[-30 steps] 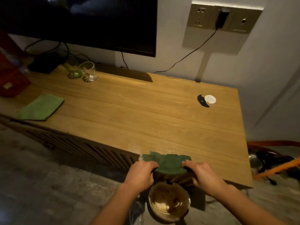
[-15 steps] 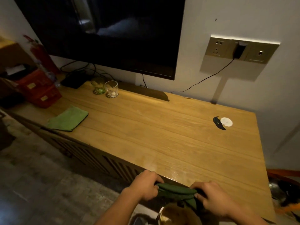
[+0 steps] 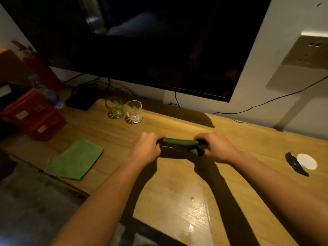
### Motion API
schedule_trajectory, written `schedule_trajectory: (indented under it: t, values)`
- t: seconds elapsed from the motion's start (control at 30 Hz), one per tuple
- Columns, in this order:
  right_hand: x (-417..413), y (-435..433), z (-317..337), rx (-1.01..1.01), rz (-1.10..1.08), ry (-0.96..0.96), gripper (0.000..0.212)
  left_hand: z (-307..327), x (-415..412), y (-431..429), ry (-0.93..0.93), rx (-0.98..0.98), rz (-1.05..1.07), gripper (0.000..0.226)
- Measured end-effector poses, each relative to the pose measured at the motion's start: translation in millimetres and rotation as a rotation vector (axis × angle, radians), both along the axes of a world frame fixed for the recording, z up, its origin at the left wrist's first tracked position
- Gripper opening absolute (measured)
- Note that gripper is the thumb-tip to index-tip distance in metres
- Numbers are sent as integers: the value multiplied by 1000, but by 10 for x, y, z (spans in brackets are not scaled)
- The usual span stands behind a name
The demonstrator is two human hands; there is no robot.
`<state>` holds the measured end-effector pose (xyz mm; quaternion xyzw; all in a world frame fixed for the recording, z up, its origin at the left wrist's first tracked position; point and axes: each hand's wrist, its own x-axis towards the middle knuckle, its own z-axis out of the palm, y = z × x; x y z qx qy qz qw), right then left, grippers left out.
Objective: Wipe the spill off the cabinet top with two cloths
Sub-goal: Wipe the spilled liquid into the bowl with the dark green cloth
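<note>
From the head camera, the left hand [image 3: 146, 148] and the right hand [image 3: 217, 148] are each closed around one end of a dark green cloth [image 3: 180, 143], bunched into a roll and held between them above the middle of the wooden cabinet top [image 3: 248, 183]. A wet, glossy patch [image 3: 193, 210] shines on the wood near the front edge. A second, lighter green cloth [image 3: 75, 159] lies flat at the left, well apart. A green glass [image 3: 114, 107] and a clear glass [image 3: 134, 111] stand side by side beneath the television [image 3: 142, 41].
</note>
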<state>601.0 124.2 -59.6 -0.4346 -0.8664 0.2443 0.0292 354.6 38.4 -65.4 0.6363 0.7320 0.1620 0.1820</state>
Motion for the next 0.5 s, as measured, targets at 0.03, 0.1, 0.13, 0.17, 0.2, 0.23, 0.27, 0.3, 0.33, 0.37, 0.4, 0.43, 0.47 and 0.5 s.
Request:
schedule_trajectory:
  t: [0.03, 0.1, 0.13, 0.17, 0.2, 0.23, 0.27, 0.3, 0.33, 0.37, 0.4, 0.43, 0.47, 0.5]
  values:
    - [-163, 190, -42, 19, -17, 11, 31, -44, -132, 180, 19, 34, 4, 40]
    - [-447, 532, -141, 49, -54, 29, 36, -167, -355, 504, 71, 109, 0, 42]
    - [-563, 680, -206, 68, -68, 33, 38, -245, -444, 642, 96, 147, 0, 43]
    - [-659, 809, -284, 88, -75, 29, 38, -331, -519, 761, 110, 177, 11, 44]
    - [-735, 916, -372, 102, -75, 17, 38, -427, -583, 858, 111, 191, 29, 45]
    - [-792, 991, -458, 101, -71, 4, 37, -527, -630, 930, 106, 185, 44, 45]
    - [-830, 1038, -536, 87, -63, -9, 35, -627, -660, 976, 105, 158, 47, 45]
    - [-854, 1055, -608, 69, -55, -22, 34, -726, -670, 992, 111, 116, 39, 45]
    - [-865, 1051, -670, 58, -50, -34, 33, -816, -663, 981, 118, 76, 27, 45]
    - [-865, 1029, -726, 58, -49, -37, 34, -895, -651, 944, 119, 54, 13, 44]
    - [-845, 996, -771, 67, -52, -28, 34, -951, -629, 891, 114, 56, 2, 44]
    - [-808, 962, -798, 81, -51, -14, 33, -987, -600, 834, 108, 73, -5, 44]
    - [-765, 915, -809, 95, -39, -5, 31, -1000, -565, 764, 102, 92, -13, 44]
    - [-717, 862, -809, 105, -12, -8, 30, -1003, -527, 687, 98, 107, -23, 44]
